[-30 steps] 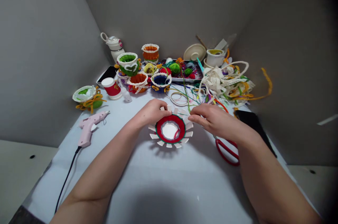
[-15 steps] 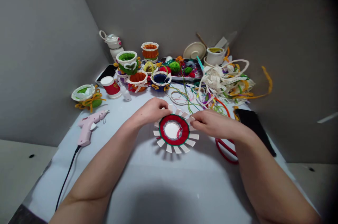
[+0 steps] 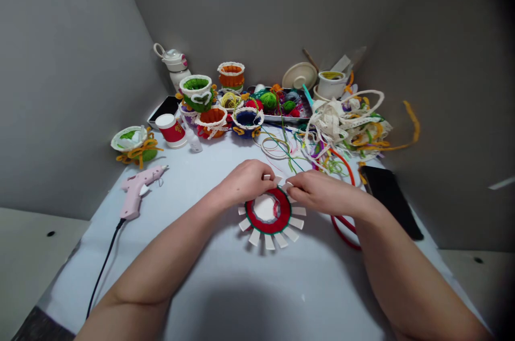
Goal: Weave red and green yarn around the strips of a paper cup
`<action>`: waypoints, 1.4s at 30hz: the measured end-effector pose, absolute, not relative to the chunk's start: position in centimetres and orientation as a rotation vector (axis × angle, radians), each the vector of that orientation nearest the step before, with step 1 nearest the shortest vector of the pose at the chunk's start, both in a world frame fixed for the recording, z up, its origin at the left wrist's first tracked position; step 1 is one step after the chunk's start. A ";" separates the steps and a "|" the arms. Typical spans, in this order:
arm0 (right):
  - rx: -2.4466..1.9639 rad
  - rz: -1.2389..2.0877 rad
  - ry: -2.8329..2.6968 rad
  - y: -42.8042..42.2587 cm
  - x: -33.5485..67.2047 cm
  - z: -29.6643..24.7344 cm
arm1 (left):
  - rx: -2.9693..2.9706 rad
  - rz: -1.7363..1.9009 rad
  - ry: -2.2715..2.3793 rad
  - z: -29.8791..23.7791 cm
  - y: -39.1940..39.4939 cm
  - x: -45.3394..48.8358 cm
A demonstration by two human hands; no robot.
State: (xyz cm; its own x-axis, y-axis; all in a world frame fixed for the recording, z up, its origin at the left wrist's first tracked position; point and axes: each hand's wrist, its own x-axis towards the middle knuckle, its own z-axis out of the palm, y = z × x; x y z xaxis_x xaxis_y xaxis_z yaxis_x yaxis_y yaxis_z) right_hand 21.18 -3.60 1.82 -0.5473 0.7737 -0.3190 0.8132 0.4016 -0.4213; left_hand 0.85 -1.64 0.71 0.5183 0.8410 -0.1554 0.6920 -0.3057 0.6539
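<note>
A flattened white paper cup (image 3: 270,223) with spread strips lies on the pale table (image 3: 209,276); red yarn edged with green is woven round its white centre. My left hand (image 3: 246,181) pinches the strips at its far left edge. My right hand (image 3: 317,192) pinches a strip and a thin yarn strand at its far right edge. Both hands have fingers pressed together on the piece.
A pink glue gun (image 3: 135,192) with a black cord lies at the left. Red-handled scissors (image 3: 346,231) and a black phone (image 3: 388,199) sit at the right. Yarn-wrapped cups (image 3: 212,118), a tray of yarn balls (image 3: 277,102) and tangled ribbons (image 3: 348,124) crowd the back.
The woven cup and both hands have shifted a little nearer to me and to the right; my hands have closed in together over its far edge.
</note>
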 end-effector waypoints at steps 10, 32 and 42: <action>1.551 -0.953 2.710 -3.1 23.4 3.1 | 2.050 0.329 1.411 0.8 -0.1 -0.5; 1.444 -0.749 2.869 -3.2 22.2 2.6 | 1.843 0.429 1.460 1.1 0.8 -1.5; 1.474 -0.872 2.712 -2.4 22.3 0.9 | 1.902 0.251 1.377 1.4 0.7 -1.7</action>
State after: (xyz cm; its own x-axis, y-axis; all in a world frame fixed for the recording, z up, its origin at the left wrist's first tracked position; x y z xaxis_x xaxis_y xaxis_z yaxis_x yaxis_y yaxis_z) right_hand 22.28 -2.43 0.87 -0.5759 0.7942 -0.1941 0.7584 0.4302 -0.4897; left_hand -1.69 0.72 1.36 0.3988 0.8783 -0.2636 0.7288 -0.1291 0.6724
